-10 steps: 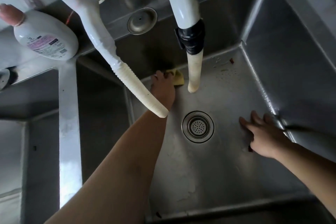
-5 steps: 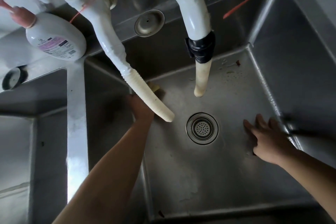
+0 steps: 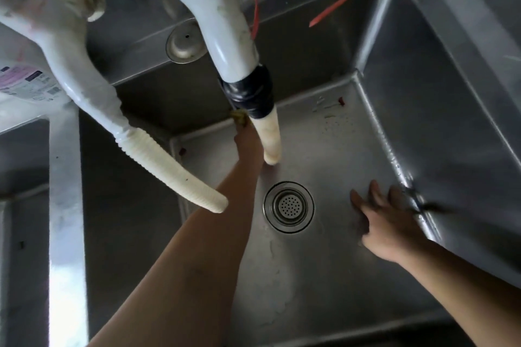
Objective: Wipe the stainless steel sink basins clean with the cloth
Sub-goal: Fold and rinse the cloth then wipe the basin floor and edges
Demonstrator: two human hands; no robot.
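Yellow cloth [image 3: 239, 117] peeks beyond the left hand [image 3: 249, 141], fingers hidden.

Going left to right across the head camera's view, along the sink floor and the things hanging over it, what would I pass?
Corrugated hose tip → left hand pressing the yellow cloth → taped spout → drain strainer → right hand, fingers spread on the basin floor → basin's right wall.

The brushed stainless steel sink basin [image 3: 324, 276] looks dull and smeared, with glossy welded edges. Its round metal drain strainer [image 3: 288, 207] shines. The ribbed cream plastic hose [image 3: 174, 175] is matt; the white plastic pipe [image 3: 225, 39] is glossy, bound with shiny black tape [image 3: 249, 91].
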